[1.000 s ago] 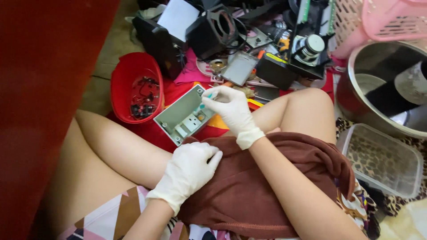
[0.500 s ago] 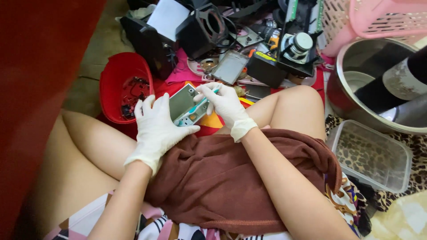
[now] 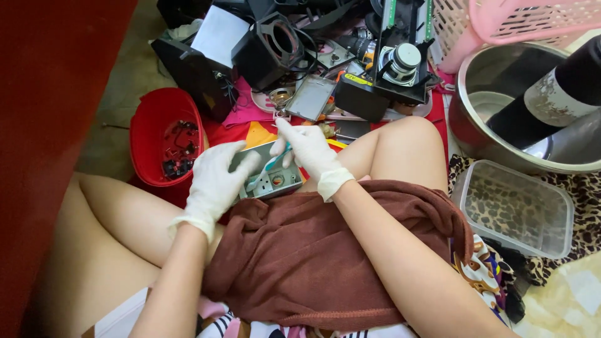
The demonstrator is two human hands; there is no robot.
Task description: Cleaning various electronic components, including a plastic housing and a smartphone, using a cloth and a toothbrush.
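Observation:
Both my hands wear white gloves. My left hand [image 3: 216, 178] grips the left side of a small grey metal circuit module [image 3: 273, 182], held over my lap just above a brown towel [image 3: 313, 250]. My right hand [image 3: 310, 152] is shut on a thin teal-handled tool [image 3: 276, 159] whose tip points down onto the module's face. The module's top edge is hidden behind my fingers.
A red bowl [image 3: 150, 134] with small dark parts sits left of my hands. Black speaker boxes [image 3: 275, 47], a loose speaker driver [image 3: 400, 62] and cables pile up ahead. A steel pot [image 3: 488, 81] holding a dark bottle [image 3: 557, 94], a clear lidded box [image 3: 516, 206] and a pink basket [image 3: 532, 19] stand right.
My left hand rose from the towel and took hold of the module's left side. The module came closer to my lap, and my right hand now holds the tool over it.

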